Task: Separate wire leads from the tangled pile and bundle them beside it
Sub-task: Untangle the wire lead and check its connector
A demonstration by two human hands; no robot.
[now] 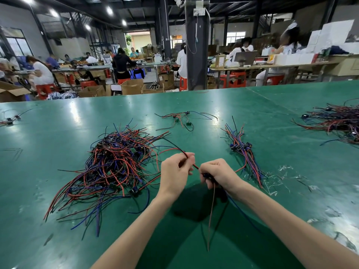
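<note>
Green table (194, 105) carries the tangled pile (114, 166) left of centre: red, blue and black wire leads crossing every way, loose ends fanning toward the near edge, small black plugs buried among them. The bundle (242, 150) lies right of the pile and well apart from it, its wires roughly parallel and its plugs clustered near mid-length. 1 lead (191, 162) is held up between both hands, in front of the gap between pile and bundle; its red and black strands trail back to the pile's right fringe

The left hand (175, 173) shows its back to the camera, thumb and fingertips pinching the red and black strands. The right hand (218, 174) sits just beside it, fingers curled round the lead's black connector (206, 175). A reddish strand and a blue strand hang from under this hand toward the near edge. Both forearms are bare and reach in from the bottom, with the hands raised over a dark shadow on the table

Farther back sits a small cluster (182, 118) of leads, and a larger heap (338, 121) lies at the far right edge
</note>
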